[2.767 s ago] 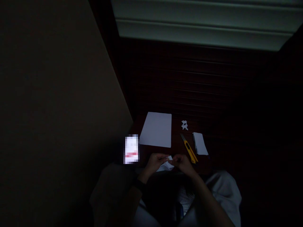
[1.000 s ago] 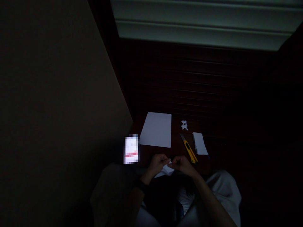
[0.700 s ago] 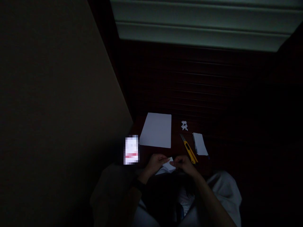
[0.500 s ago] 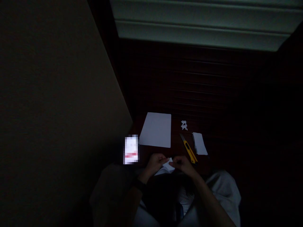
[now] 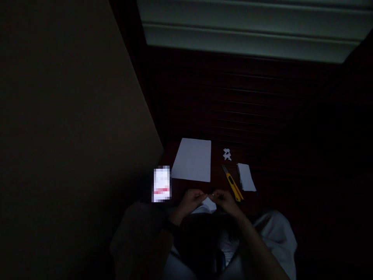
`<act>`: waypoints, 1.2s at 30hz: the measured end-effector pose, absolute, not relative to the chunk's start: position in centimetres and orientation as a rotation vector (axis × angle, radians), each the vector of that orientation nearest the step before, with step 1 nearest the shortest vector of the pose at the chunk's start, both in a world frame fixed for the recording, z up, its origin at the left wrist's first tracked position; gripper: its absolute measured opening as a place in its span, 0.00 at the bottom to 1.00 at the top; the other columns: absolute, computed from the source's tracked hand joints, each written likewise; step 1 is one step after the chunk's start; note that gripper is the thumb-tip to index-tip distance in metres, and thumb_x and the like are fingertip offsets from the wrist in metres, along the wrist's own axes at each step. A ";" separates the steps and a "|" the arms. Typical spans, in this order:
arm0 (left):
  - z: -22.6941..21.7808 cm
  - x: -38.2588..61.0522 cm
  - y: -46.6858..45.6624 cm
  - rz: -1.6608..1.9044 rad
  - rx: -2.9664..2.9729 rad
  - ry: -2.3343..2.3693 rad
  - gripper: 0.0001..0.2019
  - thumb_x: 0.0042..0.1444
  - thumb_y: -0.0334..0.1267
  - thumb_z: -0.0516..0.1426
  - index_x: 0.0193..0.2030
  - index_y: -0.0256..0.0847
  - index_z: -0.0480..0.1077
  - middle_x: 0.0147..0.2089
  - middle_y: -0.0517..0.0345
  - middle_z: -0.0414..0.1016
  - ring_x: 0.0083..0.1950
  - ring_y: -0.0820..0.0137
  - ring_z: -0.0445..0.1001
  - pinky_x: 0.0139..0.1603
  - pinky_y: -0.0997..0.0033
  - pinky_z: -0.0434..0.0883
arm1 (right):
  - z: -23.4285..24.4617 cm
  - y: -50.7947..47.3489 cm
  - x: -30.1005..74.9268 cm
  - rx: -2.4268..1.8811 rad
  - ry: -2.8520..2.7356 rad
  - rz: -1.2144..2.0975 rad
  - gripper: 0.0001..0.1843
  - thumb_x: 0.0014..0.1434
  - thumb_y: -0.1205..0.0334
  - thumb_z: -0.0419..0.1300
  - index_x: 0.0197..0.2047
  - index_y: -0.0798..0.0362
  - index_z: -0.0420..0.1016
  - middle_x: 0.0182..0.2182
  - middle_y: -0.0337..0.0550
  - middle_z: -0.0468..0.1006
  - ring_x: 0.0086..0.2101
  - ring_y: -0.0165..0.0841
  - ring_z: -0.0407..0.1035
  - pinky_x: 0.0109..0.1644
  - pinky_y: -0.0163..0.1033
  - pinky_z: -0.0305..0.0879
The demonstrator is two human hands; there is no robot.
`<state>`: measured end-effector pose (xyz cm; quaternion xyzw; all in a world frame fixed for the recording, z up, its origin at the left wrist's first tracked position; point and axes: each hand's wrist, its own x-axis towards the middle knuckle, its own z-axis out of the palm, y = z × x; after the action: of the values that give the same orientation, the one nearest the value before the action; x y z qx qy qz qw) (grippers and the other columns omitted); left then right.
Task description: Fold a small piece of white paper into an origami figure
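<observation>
A folded piece of white paper [image 5: 207, 205] is held between my two hands, close to my body. My left hand [image 5: 193, 199] pinches its upper left part, with thumb and fingers closed. On the other side my right hand [image 5: 223, 200] is closed on the top right corner, its fingertips almost meeting those of the left. The paper's top edge is partly hidden by the fingers. Right of my right hand lies a yellow utility knife [image 5: 233, 186] with its blade showing, pointing away from me.
Beyond my hands a large white sheet [image 5: 192, 160] lies flat on the dark table. Several small folded paper pieces [image 5: 227, 154] sit right of it, and a stack of white paper slips [image 5: 246, 177] beyond the knife. A bright blurred-out screen [image 5: 161, 184] glows at left, near the wall [image 5: 72, 116].
My fingertips have come closer together over the top of the paper, covering the corner that stood up between them. The things on the table have stayed put.
</observation>
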<state>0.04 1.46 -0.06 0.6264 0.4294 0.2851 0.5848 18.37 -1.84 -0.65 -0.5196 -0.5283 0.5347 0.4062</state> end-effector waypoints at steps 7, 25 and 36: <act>-0.7 0.7 1.3 0.653 1.469 0.989 0.18 0.49 0.50 0.54 0.26 0.33 0.70 0.23 0.58 0.68 0.25 0.75 0.63 0.26 0.78 0.59 | -2.2 -1.4 18.4 -1.397 -1.036 1.493 0.18 0.41 0.50 0.64 0.18 0.56 0.66 0.12 0.33 0.63 0.15 0.24 0.55 0.19 0.31 0.48; -0.7 0.7 1.4 0.668 1.457 0.959 0.17 0.50 0.49 0.54 0.28 0.33 0.70 0.26 0.56 0.71 0.28 0.73 0.67 0.28 0.76 0.61 | -2.0 -1.2 18.5 -1.326 -1.073 1.441 0.17 0.43 0.52 0.62 0.17 0.56 0.65 0.15 0.33 0.63 0.18 0.25 0.55 0.23 0.31 0.49; -0.6 0.6 1.4 0.800 1.476 1.041 0.18 0.52 0.50 0.51 0.24 0.36 0.63 0.22 0.64 0.61 0.25 0.77 0.60 0.25 0.78 0.57 | -1.6 -1.7 18.2 -1.393 -1.283 1.305 0.18 0.45 0.48 0.62 0.21 0.56 0.67 0.17 0.34 0.65 0.19 0.25 0.57 0.23 0.30 0.51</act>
<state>0.65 1.42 -0.62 0.6236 0.4401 0.3381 0.5505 18.24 -1.70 -1.55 -0.5528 -0.5091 0.5180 0.4086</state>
